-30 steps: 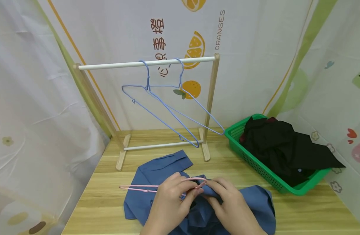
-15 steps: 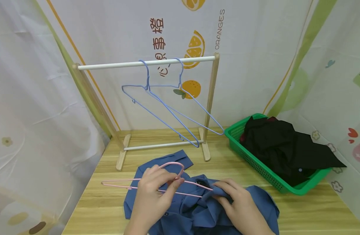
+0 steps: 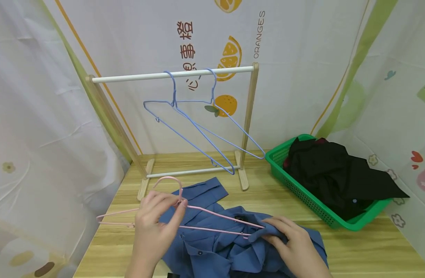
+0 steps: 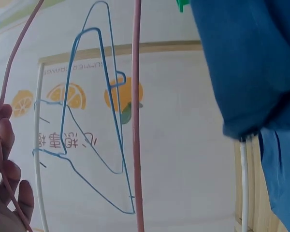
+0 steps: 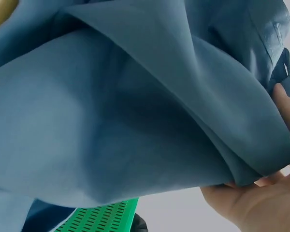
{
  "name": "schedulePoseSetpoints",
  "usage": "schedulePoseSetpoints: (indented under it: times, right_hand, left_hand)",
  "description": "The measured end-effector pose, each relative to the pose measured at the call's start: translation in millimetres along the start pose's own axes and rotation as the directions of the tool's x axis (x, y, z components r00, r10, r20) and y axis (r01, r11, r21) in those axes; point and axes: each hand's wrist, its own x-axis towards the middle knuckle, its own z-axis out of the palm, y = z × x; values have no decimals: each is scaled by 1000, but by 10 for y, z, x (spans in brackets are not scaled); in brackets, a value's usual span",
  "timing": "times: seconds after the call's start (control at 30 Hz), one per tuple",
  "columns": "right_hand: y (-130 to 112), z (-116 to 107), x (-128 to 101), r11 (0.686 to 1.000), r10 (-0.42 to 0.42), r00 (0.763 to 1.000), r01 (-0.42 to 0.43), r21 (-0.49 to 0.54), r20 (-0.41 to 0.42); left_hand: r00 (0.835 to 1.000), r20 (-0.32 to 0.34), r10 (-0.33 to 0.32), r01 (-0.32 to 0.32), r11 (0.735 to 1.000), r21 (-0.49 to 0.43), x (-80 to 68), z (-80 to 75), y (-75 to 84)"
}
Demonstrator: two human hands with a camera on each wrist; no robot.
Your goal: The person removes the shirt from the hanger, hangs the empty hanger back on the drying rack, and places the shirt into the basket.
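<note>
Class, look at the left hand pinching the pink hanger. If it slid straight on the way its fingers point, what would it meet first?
Probably the blue shirt's cuffed sleeve: the left hand holds the pink hanger with fingertips aimed up-right toward it. Depth is unclear, so it might pass above the cloth.

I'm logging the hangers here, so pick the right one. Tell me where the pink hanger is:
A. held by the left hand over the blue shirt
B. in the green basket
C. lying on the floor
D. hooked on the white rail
A: the left hand pinches the pink hanger near its hook, above the blue shirt; only two blue hangers hang on the white rail.
</note>
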Motion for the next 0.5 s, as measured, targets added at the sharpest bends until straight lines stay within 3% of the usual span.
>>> schedulePoseSetpoints:
  times: [0.27, 0.37, 0.5]
  right_hand:
    - [64, -36, -16, 1000, -5, 999, 5, 1, 33]
    - [78, -35, -23, 1000, -1, 999, 1, 4, 38]
    - [90, -34, -35, 1000, 3, 1000, -3, 6, 27]
  left_hand:
    - [998, -54, 36, -36, 999, -6, -12, -16, -55]
    - [997, -76, 4, -3, 1000, 15, -23, -9, -65]
    - [988, -137, -75, 87, 993, 83, -23, -22, -96]
